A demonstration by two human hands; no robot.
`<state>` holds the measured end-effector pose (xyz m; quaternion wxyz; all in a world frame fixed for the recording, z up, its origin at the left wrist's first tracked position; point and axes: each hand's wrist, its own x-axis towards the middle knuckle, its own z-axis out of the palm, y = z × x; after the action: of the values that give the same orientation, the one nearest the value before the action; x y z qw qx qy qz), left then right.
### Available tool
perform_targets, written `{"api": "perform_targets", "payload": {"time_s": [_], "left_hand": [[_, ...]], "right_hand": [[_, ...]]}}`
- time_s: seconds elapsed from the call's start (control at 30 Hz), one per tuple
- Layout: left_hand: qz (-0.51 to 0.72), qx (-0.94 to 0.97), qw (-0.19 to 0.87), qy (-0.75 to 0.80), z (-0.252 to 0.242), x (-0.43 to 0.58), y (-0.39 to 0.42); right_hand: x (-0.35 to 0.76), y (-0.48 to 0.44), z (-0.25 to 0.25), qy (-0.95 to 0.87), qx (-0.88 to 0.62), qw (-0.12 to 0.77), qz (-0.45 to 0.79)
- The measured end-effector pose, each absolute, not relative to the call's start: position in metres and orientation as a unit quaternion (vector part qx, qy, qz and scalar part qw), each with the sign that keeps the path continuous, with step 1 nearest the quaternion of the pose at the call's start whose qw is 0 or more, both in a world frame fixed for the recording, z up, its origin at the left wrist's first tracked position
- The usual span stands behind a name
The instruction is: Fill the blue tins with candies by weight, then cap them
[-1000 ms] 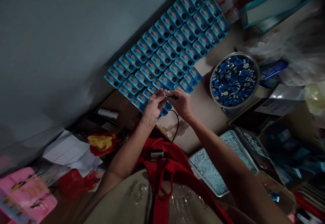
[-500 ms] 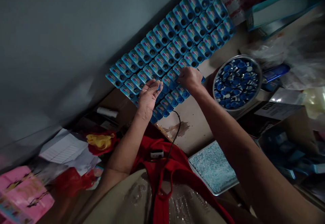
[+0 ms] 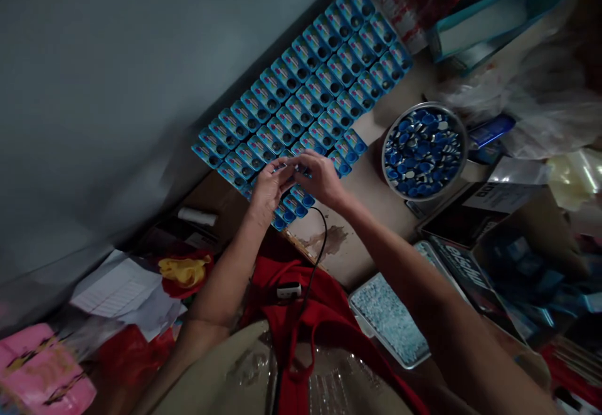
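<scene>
Rows of small blue printed packs (image 3: 301, 105), many with a dark round spot at one end, lie slantwise along the wall side of the table. Over their near rows my left hand (image 3: 268, 192) and my right hand (image 3: 320, 177) meet, fingertips close together. The fingers of both are bent and pinched round something too small to make out. To the right stands a round metal bowl (image 3: 464, 152) filled with small blue and silvery pieces (image 3: 423, 148).
A tray of pale blue granules (image 3: 392, 321) sits at the near right. Beside it are dark boxes (image 3: 470, 277) and clear plastic bags (image 3: 540, 114). Papers (image 3: 117, 289), red and yellow cloth and a pink pack (image 3: 44, 371) lie at left. A black cable (image 3: 324, 239) hangs near the table edge.
My right hand has moved left and towards me, from the packs to my left hand. My left hand has turned and its fingers have closed in. The view has shifted slightly.
</scene>
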<state>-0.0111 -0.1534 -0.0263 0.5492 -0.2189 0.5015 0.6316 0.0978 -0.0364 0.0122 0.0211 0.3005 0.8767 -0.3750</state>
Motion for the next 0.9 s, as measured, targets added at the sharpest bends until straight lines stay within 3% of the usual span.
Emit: {"api": "perform_targets", "payload": {"time_s": [0.17, 0.4, 0.53, 0.7, 0.9], "left_hand": [[0.606, -0.192, 0.592, 0.495, -0.027, 0.0, -0.158], [0.597, -0.124, 0.586, 0.533, -0.022, 0.01, -0.14], [0.588, 0.108, 0.45, 0.663, -0.027, 0.007, -0.128], [0.384, 0.461, 0.39, 0.699, -0.053, -0.006, -0.127], [0.314, 0.521, 0.369, 0.702, -0.073, -0.009, -0.132]], "right_hand": [[0.122, -0.053, -0.003, 0.798, 0.364, -0.064, -0.477], [0.131, -0.02, -0.006, 0.797, 0.373, -0.033, -0.473], [0.123, 0.02, -0.015, 0.797, 0.455, -0.054, -0.393], [0.098, 0.054, -0.03, 0.83, 0.498, 0.033, -0.25], [0.084, 0.072, -0.046, 0.801, 0.538, 0.068, -0.255]]}}
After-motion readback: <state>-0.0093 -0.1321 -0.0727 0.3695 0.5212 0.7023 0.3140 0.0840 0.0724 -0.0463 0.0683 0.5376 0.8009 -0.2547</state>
